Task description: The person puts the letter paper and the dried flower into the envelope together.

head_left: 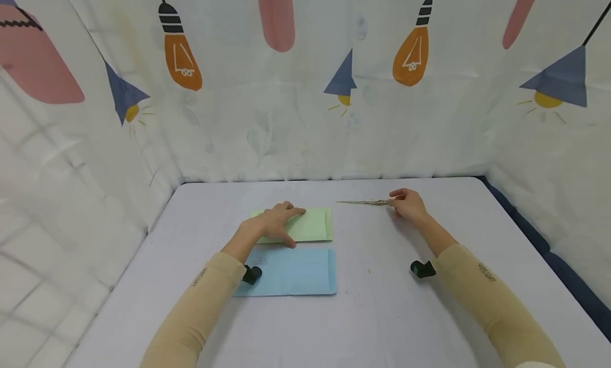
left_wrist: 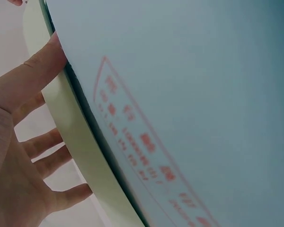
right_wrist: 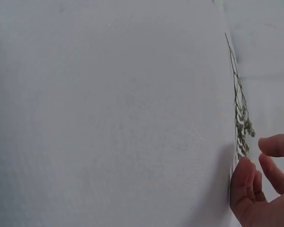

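In the head view a pale green envelope [head_left: 310, 226] lies flat behind a light blue envelope [head_left: 296, 272] with small print on it. My left hand [head_left: 277, 220] spreads over the green envelope, its thumb by the near edge. The left wrist view shows that hand [left_wrist: 23, 142] beside the blue envelope [left_wrist: 189, 85], which fills much of the picture. A thin dried sprig [head_left: 363, 202] lies right of the envelopes. At its bushy end is my right hand [head_left: 407, 204]. In the right wrist view, a gap shows between thumb and fingers near the sprig [right_wrist: 239, 104].
A white cloth covers the table [head_left: 372, 315]. Behind it hangs a pale curtain [head_left: 305, 134] printed with lamps and bulbs. Small dark devices [head_left: 422, 269] sit at both wrists. Dark blue fabric [head_left: 568, 272] runs along the right edge.
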`<control>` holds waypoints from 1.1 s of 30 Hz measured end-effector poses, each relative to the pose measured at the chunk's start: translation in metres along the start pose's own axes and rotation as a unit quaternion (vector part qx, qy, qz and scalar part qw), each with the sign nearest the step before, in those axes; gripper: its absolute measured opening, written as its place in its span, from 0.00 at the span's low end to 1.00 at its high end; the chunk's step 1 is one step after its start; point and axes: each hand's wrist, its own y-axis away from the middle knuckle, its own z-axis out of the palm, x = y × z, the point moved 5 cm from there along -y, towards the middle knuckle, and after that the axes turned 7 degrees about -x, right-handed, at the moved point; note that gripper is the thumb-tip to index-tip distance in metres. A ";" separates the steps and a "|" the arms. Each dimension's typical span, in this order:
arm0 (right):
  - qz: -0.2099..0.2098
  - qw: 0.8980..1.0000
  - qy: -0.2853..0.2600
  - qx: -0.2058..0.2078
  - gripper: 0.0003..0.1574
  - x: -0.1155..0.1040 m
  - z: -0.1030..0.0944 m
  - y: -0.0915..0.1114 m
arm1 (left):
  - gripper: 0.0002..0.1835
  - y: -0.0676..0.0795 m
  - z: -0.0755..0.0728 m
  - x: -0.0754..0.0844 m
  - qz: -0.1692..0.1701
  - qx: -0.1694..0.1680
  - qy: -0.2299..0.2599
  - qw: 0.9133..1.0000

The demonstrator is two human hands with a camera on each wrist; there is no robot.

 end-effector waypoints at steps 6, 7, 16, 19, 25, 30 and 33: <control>0.004 0.999 0.049 0.005 0.30 -0.001 -0.002 -0.005 | 0.52 0.000 -0.001 0.002 0.000 -0.001 -0.001 1.000; 0.004 0.998 0.056 0.002 0.29 -0.001 -0.001 -0.005 | 0.52 0.000 -0.001 0.002 0.001 -0.002 0.000 1.000; -0.037 0.992 0.121 0.004 0.21 0.001 0.003 -0.010 | 0.52 0.000 -0.001 0.003 0.008 0.001 0.009 1.000; -0.052 0.989 0.138 0.007 0.19 0.003 0.002 -0.012 | 0.52 -0.002 0.001 0.002 0.009 0.000 0.005 1.000; -0.071 0.986 0.150 0.018 0.14 0.002 0.002 -0.012 | 0.52 -0.002 0.000 0.000 0.007 0.003 0.003 1.000; -0.076 0.985 0.157 0.019 0.11 0.001 0.002 -0.011 | 0.52 -0.001 0.000 0.000 0.005 0.000 0.002 1.000; -0.079 0.985 0.155 0.014 0.11 0.001 0.002 -0.011 | 0.53 0.000 -0.001 0.001 0.004 -0.001 0.002 1.000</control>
